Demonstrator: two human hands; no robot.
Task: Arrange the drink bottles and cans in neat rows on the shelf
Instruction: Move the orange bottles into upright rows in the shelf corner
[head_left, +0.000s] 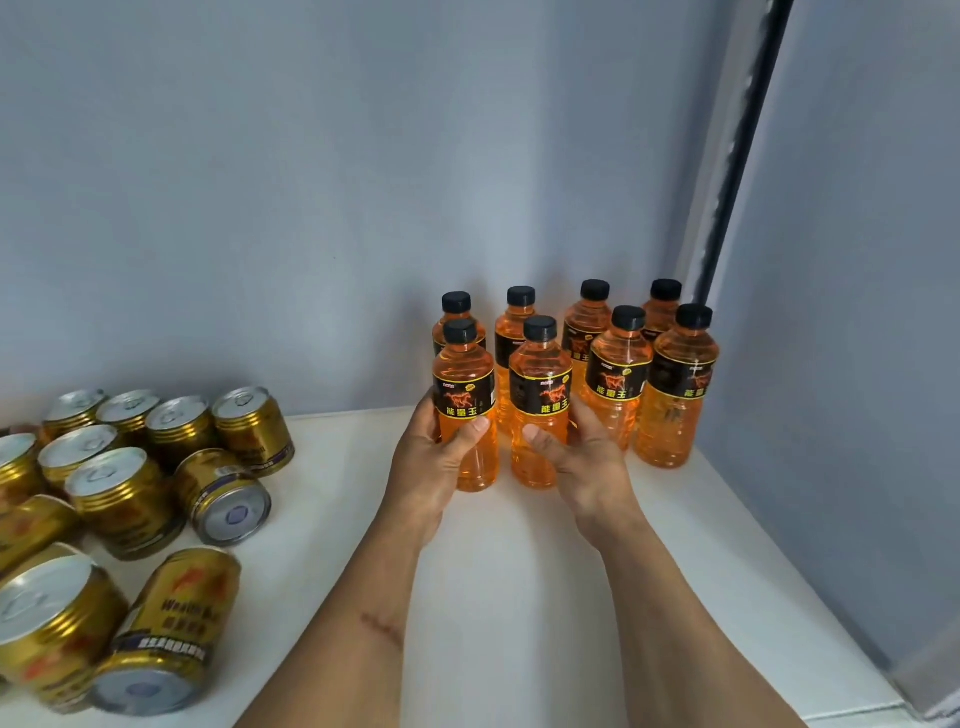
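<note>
Several orange drink bottles with black caps and black labels stand in two rows at the back right of the white shelf (519, 597). My left hand (431, 467) is wrapped around the front-left bottle (464, 384). The bottle beside it (540, 387) is gripped by my right hand (587, 462). Both held bottles are upright and rest on the shelf. Two more front-row bottles (618, 374) (678, 384) stand to the right, untouched. Gold cans (119, 488) crowd the left side, some upright, some lying down.
A grey back wall (260, 208) and a grey right side wall (857, 364) enclose the shelf corner. A dark vertical strip (737, 156) runs down the right corner. One toppled can (171, 634) lies near the shelf's front left.
</note>
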